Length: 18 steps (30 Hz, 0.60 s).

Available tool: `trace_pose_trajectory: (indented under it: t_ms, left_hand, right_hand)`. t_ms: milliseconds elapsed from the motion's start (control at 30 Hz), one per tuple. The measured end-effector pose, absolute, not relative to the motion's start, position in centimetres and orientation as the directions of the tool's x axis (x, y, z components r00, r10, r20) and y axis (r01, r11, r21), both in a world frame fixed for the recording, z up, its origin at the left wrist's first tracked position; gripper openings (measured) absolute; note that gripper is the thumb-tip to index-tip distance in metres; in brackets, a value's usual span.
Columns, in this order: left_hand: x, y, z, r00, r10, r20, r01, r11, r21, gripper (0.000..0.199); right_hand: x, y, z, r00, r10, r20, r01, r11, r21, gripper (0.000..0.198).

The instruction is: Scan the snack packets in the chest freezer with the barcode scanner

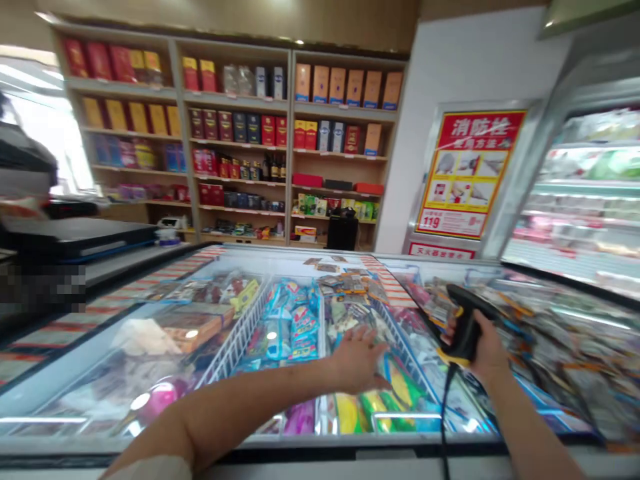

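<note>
My left hand (pixel 356 360) is stretched out over the chest freezer, palm down with its fingers spread, holding nothing. Whether it touches the glass top, I cannot tell. Below it, green and yellow ice-cream packs (pixel 395 387) and blue bagged packs (pixel 295 320) lie in white wire baskets (pixel 230 350). My right hand (pixel 489 353) is wrapped round a black and yellow barcode scanner (pixel 463 327), held above the freezer's right part. From the scanner's handle, a black cable (pixel 445 413) hangs over the front edge.
Shelves (pixel 290 107) with boxed goods line the back wall. A red fire-hydrant notice (pixel 470 173) hangs right of them, beside a lit display fridge (pixel 585 193). Many loose packets (pixel 575 353) lie at right. A dark flat device (pixel 80 233) sits on the left.
</note>
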<state>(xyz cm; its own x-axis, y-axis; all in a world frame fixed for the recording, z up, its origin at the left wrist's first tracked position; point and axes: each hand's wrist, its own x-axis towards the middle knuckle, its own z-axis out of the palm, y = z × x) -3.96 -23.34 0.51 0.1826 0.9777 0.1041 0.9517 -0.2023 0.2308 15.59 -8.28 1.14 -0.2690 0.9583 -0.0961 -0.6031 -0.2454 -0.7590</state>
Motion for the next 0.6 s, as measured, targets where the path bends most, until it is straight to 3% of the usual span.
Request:
trace_pose_trajectory:
  t_ms: [100, 200, 267, 367, 433, 500, 600]
  left_hand:
    - [-5.0, -20.2, 0.5, 0.102, 0.988, 0.116, 0.963, -0.127, 0.237, 0.069]
    - [-6.7, -18.6, 1.3, 0.091, 0.986, 0.142, 0.928, -0.136, 0.348, 0.081]
    - [-7.9, -18.7, 1.8, 0.101, 0.989, 0.11, 0.902, -0.138, 0.41, 0.067]
    - [-8.9, -18.8, 2.3, 0.008, 1.0, 0.025, 0.93, -0.017, 0.367, 0.037]
    - [-8.7, -17.8, 2.5, -0.04, 0.999, 0.023, 0.916, 0.028, 0.401, 0.029]
    - [-7.9, -15.6, 2.6, -0.077, 0.993, 0.092, 0.82, 0.01, 0.572, 0.027]
    - [-6.3, -10.9, 3.0, -0.239, 0.954, 0.179, 0.534, -0.025, 0.845, 0.028]
  right_hand:
    - [15.4, -8.9, 1.7, -0.259, 0.965, -0.039, -0.629, -0.199, -0.751, 0.018]
    - [15.0, -8.6, 1.8, -0.287, 0.958, -0.004, -0.642, -0.196, -0.741, 0.023]
    - [15.0, -8.4, 1.7, -0.297, 0.955, 0.007, -0.656, -0.199, -0.729, 0.024]
    - [15.1, -8.5, 1.6, -0.309, 0.951, 0.02, -0.675, -0.204, -0.709, 0.024]
    - [15.1, -8.5, 1.6, -0.326, 0.945, 0.028, -0.679, -0.213, -0.702, 0.023]
    - [15.0, -8.6, 1.7, -0.338, 0.941, 0.031, -0.681, -0.222, -0.698, 0.024]
    - [14.8, -8.7, 1.8, -0.329, 0.943, 0.042, -0.692, -0.211, -0.69, 0.024]
